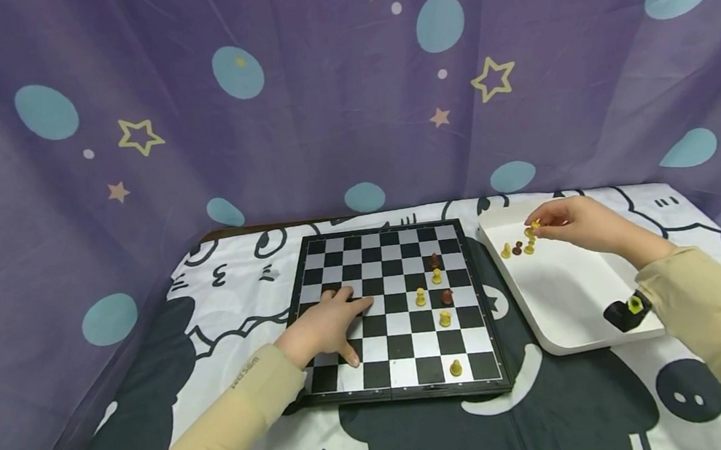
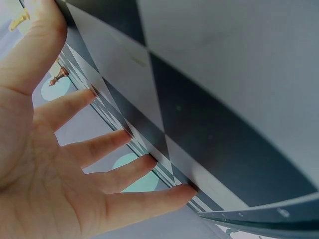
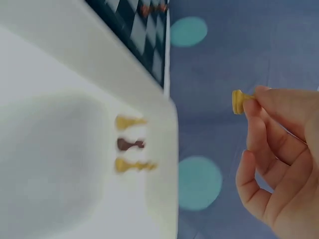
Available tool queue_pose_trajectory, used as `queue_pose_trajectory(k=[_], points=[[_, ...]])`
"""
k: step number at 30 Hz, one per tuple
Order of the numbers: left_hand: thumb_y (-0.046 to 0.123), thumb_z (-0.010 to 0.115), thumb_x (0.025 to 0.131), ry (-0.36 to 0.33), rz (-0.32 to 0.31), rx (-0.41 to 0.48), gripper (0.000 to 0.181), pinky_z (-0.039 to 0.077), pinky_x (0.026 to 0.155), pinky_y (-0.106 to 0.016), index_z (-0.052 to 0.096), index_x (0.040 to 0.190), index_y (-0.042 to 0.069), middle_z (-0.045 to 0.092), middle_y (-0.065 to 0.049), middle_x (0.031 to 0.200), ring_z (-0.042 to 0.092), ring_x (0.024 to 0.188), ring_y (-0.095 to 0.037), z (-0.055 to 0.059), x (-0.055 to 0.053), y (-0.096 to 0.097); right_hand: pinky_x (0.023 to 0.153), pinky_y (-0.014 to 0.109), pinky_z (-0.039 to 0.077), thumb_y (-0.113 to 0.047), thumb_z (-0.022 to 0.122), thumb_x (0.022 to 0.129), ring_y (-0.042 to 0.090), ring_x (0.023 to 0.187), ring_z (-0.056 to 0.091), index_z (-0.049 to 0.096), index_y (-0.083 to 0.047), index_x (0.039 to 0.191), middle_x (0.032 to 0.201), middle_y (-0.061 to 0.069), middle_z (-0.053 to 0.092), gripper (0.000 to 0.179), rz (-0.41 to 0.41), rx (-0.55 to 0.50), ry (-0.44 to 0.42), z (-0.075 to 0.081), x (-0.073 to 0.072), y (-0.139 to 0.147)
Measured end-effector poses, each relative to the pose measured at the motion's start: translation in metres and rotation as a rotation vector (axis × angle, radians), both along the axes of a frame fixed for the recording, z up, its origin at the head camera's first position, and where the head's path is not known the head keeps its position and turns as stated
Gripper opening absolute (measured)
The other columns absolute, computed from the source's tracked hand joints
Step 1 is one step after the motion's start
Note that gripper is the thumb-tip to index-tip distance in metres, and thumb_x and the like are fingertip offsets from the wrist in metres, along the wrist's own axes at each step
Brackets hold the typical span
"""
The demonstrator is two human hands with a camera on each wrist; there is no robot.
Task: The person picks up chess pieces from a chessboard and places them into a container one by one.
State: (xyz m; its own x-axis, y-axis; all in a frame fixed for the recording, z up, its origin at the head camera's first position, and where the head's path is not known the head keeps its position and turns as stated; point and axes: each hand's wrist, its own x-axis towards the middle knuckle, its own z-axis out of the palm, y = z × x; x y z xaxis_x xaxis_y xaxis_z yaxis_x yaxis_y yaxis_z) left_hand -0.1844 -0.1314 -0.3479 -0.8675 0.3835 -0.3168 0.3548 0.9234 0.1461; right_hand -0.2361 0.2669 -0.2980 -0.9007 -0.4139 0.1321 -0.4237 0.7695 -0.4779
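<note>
A black-and-white chessboard [image 1: 398, 324] lies on the cloth. My left hand [image 1: 328, 324] is on its left half, palm down with fingers spread; in the left wrist view the fingertips [image 2: 144, 162] are at the board's surface. Over the far end of a white tray [image 1: 566, 299], my right hand [image 1: 578, 224] pinches a yellow chess piece [image 3: 238, 102] between thumb and fingers, its base showing and its top hidden. Below in the tray are a yellow piece [image 1: 505, 251], a dark piece [image 1: 517, 248] and another yellow piece [image 3: 132, 165].
Several pieces stand on the board's right half, among them a reddish-brown one [image 1: 447, 296] and a yellow pawn [image 1: 456, 367] near the front edge. A small black item [image 1: 619, 316] with a yellow-green part is beside the right cuff. A purple curtain [image 1: 350, 123] hangs behind.
</note>
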Motion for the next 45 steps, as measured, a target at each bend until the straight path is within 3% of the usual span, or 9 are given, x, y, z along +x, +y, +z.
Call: queue_pose_trajectory(k=[8, 18, 34, 45], points=[[0.032, 0.089, 0.056, -0.002, 0.001, 0.006, 0.101, 0.043, 0.100, -0.052, 0.041, 0.145, 0.021, 0.034, -0.015, 0.148, 0.033, 0.131, -0.039, 0.000, -0.001, 0.000, 0.061, 0.021, 0.044, -0.014, 0.066, 0.088, -0.001, 0.068, 0.054, 0.068, 0.001, 0.104, 0.080, 0.004, 0.069, 0.023, -0.063, 0.005, -0.030, -0.021, -0.016, 0.024], [0.032, 0.089, 0.055, 0.005, -0.006, 0.004, 0.102, 0.042, 0.100, -0.051, 0.042, 0.144, 0.020, 0.033, -0.016, 0.148, 0.032, 0.132, -0.040, -0.002, -0.001, 0.000, 0.066, 0.027, 0.044, -0.019, 0.063, 0.091, 0.014, 0.077, 0.056, 0.065, 0.005, 0.112, 0.087, 0.011, 0.068, 0.032, -0.150, 0.041, -0.162, -0.043, -0.030, 0.037], [0.033, 0.089, 0.056, 0.004, -0.006, -0.011, 0.102, 0.041, 0.102, -0.051, 0.041, 0.145, 0.021, 0.032, -0.016, 0.149, 0.031, 0.133, -0.040, 0.000, -0.004, 0.001, 0.064, 0.027, 0.040, -0.016, 0.068, 0.085, 0.014, 0.072, 0.052, 0.067, 0.006, 0.106, 0.079, 0.009, 0.066, 0.031, -0.190, 0.031, -0.114, -0.066, -0.045, 0.042], [0.031, 0.089, 0.056, -0.005, 0.007, -0.002, 0.101, 0.041, 0.102, -0.051, 0.041, 0.145, 0.021, 0.031, -0.016, 0.150, 0.030, 0.134, -0.040, -0.001, 0.000, 0.000, 0.071, 0.032, 0.040, -0.015, 0.069, 0.085, 0.024, 0.080, 0.056, 0.066, 0.007, 0.106, 0.085, 0.018, 0.066, 0.030, -0.197, 0.018, -0.127, -0.078, -0.047, 0.041]])
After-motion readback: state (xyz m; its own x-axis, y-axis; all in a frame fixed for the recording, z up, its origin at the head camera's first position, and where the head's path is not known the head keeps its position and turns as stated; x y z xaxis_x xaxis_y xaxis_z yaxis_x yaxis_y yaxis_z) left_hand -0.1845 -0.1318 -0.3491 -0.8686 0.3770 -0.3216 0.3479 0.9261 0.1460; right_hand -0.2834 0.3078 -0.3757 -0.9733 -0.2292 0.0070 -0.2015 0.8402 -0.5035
